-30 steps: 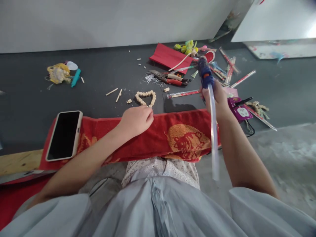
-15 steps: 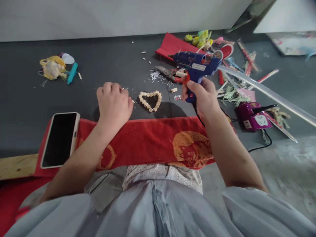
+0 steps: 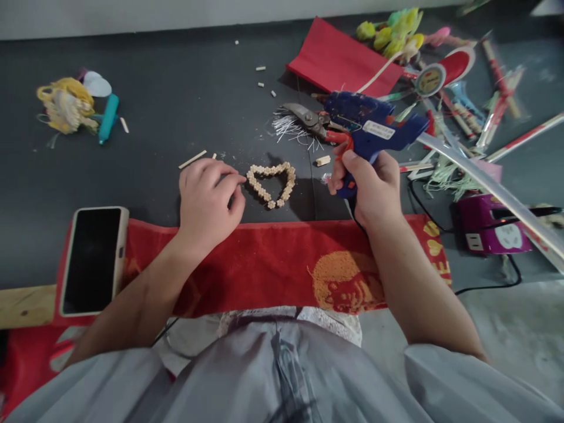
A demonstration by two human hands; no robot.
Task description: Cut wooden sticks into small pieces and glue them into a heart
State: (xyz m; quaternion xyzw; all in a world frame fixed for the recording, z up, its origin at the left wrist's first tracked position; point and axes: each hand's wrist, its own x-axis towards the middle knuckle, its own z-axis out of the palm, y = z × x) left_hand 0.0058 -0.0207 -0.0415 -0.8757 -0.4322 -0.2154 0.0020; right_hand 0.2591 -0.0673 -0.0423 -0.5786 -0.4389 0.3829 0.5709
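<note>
My right hand (image 3: 374,188) is wrapped round the handle of a blue hot glue gun (image 3: 374,120), its nozzle pointing left and a long clear glue stick (image 3: 493,188) running out of its back. A heart-shaped outline of small pale beads or stick pieces (image 3: 288,185) lies flat on the dark table between my hands. My left hand (image 3: 214,194) rests on the table left of the heart, fingers apart, the index fingertip at or close to its left edge. Whether anything is beneath the palm is hidden. A thin pale stick (image 3: 192,159) lies just beyond its knuckles.
Red-handled pruning shears (image 3: 308,120) lie behind the glue gun, near red paper (image 3: 337,56) and a ribbon spool (image 3: 445,70). A purple power socket (image 3: 489,226) is at the right. A phone (image 3: 93,258) lies on the red towel (image 3: 259,264); yellow yarn (image 3: 68,106) is far left.
The camera view has shifted. My left hand has uncurled, and its index finger now extends toward the heart. A thin stick shows beyond it. My right hand still holds the glue gun.
</note>
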